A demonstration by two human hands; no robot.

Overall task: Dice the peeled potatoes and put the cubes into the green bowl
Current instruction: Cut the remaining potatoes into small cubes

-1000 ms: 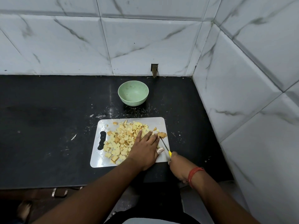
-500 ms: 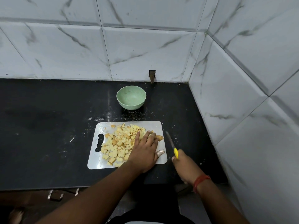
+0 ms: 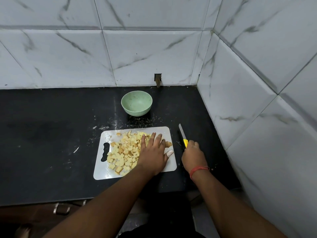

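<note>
The left hand [image 3: 153, 154] lies flat, fingers straight, on the potato cubes [image 3: 123, 152] mid-board. The right hand [image 3: 193, 154] grips the knife [image 3: 183, 136] off the cutting board [image 3: 170, 164]'s right edge. Sweep cubes gently; the green bowl [image 3: 136, 103] waits empty beyond the far edge.

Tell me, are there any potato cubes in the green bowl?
No, the green bowl looks empty; the potato cubes lie on the cutting board.
</note>
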